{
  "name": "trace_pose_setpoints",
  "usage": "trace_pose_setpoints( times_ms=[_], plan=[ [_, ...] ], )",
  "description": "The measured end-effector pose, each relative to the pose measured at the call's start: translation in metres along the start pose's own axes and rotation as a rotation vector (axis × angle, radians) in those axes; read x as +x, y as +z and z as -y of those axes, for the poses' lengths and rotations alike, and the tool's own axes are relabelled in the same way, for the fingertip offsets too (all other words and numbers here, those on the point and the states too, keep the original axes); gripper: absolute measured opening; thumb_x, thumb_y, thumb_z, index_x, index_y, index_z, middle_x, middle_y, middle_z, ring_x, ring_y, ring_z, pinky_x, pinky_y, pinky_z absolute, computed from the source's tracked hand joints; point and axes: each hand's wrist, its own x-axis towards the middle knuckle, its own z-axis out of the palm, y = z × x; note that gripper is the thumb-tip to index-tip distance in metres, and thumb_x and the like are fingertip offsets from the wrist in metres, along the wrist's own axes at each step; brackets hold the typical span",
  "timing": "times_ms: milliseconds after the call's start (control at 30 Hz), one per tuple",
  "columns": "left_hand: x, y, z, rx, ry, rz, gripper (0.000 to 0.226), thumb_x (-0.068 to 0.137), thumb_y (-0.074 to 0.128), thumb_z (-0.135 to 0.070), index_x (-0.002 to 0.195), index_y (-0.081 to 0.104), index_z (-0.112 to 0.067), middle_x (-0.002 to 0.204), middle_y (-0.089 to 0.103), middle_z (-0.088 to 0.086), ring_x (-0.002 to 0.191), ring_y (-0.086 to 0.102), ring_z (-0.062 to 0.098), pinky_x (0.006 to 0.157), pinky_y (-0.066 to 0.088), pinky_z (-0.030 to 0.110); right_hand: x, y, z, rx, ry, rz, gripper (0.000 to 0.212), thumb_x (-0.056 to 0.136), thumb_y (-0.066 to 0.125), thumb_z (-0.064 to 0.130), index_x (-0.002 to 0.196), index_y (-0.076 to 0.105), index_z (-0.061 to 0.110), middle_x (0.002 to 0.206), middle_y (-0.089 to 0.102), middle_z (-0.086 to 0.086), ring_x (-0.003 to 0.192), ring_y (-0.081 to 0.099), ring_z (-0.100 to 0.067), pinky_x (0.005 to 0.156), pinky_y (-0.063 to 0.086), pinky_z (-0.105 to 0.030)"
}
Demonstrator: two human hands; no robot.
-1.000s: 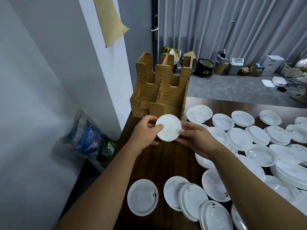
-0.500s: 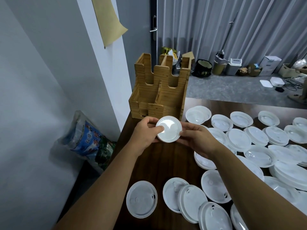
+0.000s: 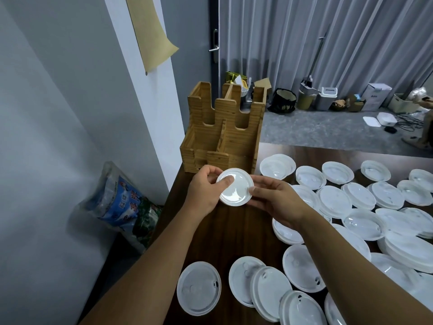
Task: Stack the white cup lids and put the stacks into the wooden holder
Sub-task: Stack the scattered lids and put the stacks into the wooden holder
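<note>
Left hand [image 3: 202, 191] and right hand [image 3: 277, 202] grip a lid [image 3: 235, 186], perhaps a stack; its underside is hidden.

The left hand [image 3: 203, 189] has slid its thumb further in over the face of the lid [image 3: 235, 186], where before it sat at the rim. The right hand [image 3: 275, 200] has loosened a little, fingertips now at the lid's right edge. The lid's face has turned slightly more toward the camera.

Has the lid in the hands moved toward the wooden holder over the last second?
No. The held lid sits just in front of the wooden holder base, as before; only the left thumb has shifted onto its top.
</note>
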Motion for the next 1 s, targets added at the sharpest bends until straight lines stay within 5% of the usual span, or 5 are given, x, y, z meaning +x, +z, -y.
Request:
trace_pose_setpoints(
  times_ms=[200, 467, 700, 1000],
  plan=[
    [0.003, -0.005, 0.000, -0.030, -0.030, 0.121, 0.051, 0.090, 0.089, -0.033, 0.132, 0.061, -0.034, 0.130, 0.069, -0.007, 0.117, 0.067, 0.019, 0.096, 0.065, 0.039, 0.001, -0.003, -0.001, 0.022, -0.010, -0.030, 0.043, 0.089, 0.078, 0.009, 0.132, 0.074, 0.007, 0.132, 0.077, -0.016, 0.123, 0.075, -0.032, 0.090, 0.066, -0.038],
    [0.007, -0.015, -0.007, -0.147, -0.053, 0.293, 0.042, 0.089, 0.089, -0.025, 0.125, 0.075, -0.040, 0.116, 0.074, -0.013, 0.114, 0.066, 0.018, 0.079, 0.062, 0.022, 0.004, 0.002, 0.013, -0.075, 0.028, -0.021, 0.034, 0.105, 0.069, 0.019, 0.137, 0.072, 0.009, 0.133, 0.076, -0.015, 0.125, 0.073, -0.034, 0.098, 0.064, -0.047],
    [0.009, -0.014, -0.013, -0.339, -0.184, 0.141, 0.048, 0.091, 0.087, -0.037, 0.134, 0.065, -0.034, 0.130, 0.072, -0.001, 0.119, 0.069, 0.022, 0.098, 0.065, 0.041, 0.011, 0.008, 0.021, 0.015, -0.039, -0.122, 0.029, 0.105, 0.069, 0.013, 0.132, 0.071, 0.003, 0.126, 0.078, -0.018, 0.117, 0.077, -0.033, 0.085, 0.068, -0.042],
    [0.009, -0.019, -0.006, -0.596, -0.388, 0.073, 0.028, 0.097, 0.081, -0.024, 0.119, 0.065, -0.030, 0.123, 0.075, 0.009, 0.098, 0.082, 0.025, 0.076, 0.065, 0.034, 0.027, 0.025, 0.020, 0.125, -0.006, -0.137, 0.031, 0.102, 0.069, 0.003, 0.133, 0.062, 0.006, 0.126, 0.078, -0.018, 0.117, 0.077, -0.038, 0.089, 0.067, -0.043]
  ],
)
